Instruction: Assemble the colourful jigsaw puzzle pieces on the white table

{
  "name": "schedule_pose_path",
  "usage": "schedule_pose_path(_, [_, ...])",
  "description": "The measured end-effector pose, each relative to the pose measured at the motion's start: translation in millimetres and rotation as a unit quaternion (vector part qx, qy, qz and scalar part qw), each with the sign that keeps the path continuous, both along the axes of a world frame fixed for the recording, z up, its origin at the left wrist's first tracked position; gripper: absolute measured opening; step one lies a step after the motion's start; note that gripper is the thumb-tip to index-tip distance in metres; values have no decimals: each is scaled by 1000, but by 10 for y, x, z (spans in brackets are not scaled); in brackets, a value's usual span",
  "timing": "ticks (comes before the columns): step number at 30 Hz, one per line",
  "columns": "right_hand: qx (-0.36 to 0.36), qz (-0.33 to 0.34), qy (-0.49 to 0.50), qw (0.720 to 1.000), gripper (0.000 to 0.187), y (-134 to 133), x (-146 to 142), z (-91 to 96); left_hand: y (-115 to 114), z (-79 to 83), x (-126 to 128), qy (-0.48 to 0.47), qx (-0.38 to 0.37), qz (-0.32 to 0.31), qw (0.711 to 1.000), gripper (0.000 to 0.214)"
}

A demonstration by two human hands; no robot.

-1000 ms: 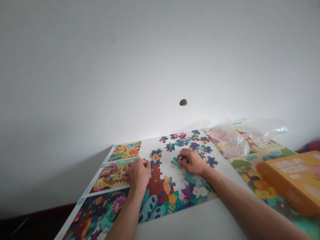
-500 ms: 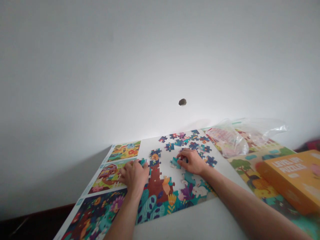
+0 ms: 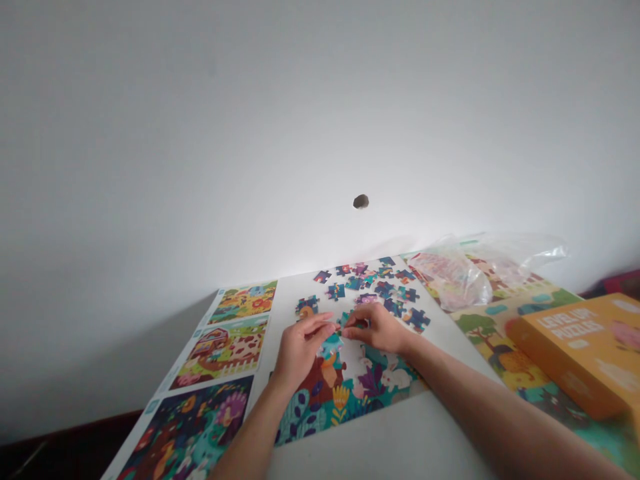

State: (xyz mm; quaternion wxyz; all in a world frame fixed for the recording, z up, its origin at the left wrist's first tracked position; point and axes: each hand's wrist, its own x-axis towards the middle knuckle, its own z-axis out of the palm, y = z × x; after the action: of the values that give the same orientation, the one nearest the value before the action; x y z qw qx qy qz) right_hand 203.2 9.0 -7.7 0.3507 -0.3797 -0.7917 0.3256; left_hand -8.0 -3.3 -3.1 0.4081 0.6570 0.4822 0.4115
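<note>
Two hands meeting over the puzzle point(image 3: 345, 380). My right hand point(image 3: 377, 328) is clamped in a pinch on a teal piece point(image 3: 345, 321), just above the puzzle's top edge. My left hand point(image 3: 303, 347) sits just beside it, grip can't tell. Loose pieces point(image 3: 365, 285) lie beyond.

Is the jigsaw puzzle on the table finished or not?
Not finished: the jigsaw puzzle is only partly assembled, and loose pieces lie scattered beyond it.
</note>
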Motion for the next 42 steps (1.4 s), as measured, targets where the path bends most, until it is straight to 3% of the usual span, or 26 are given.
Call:
schedule_pose_path(9, [-76, 43, 43, 995, 24, -38, -40, -15, -6, -7, -12, -2, -14, -17, 1000, 37])
schedule_pose_path(13, [-93, 18, 66, 993, 23, -35, -35, 19, 2, -3, -26, 5, 23, 20, 1000, 36])
schedule_pose_path(17, [-108, -8, 96, 989, 21, -19, -13, 69, 9, 0, -54, -23, 13, 41, 999, 37])
schedule_pose_path(23, [-129, -28, 143, 981, 23, 7, 11, 58, -22, 34, -56, -57, -20, 18, 998, 35])
schedule_pose_path(28, [-120, -1, 140, 983, 33, -1, 28, 65, -25, 30, -43, -12, 8, -6, 1000, 25])
schedule_pose_path(32, [-150, 32, 140, 978, 37, -6, 3, 30, -17, -25, -26, 9, -2, -44, 999, 30])
schedule_pose_path(37, [-172, 4, 138, 975, 38, 19, 3, -16, -17, -60, -33, 26, -2, -18, 999, 31])
schedule_pose_path(42, [-163, 22, 62, 984, 36, 4, 81, 28, -45, -14, -17, 79, 14, -85, 993, 20])
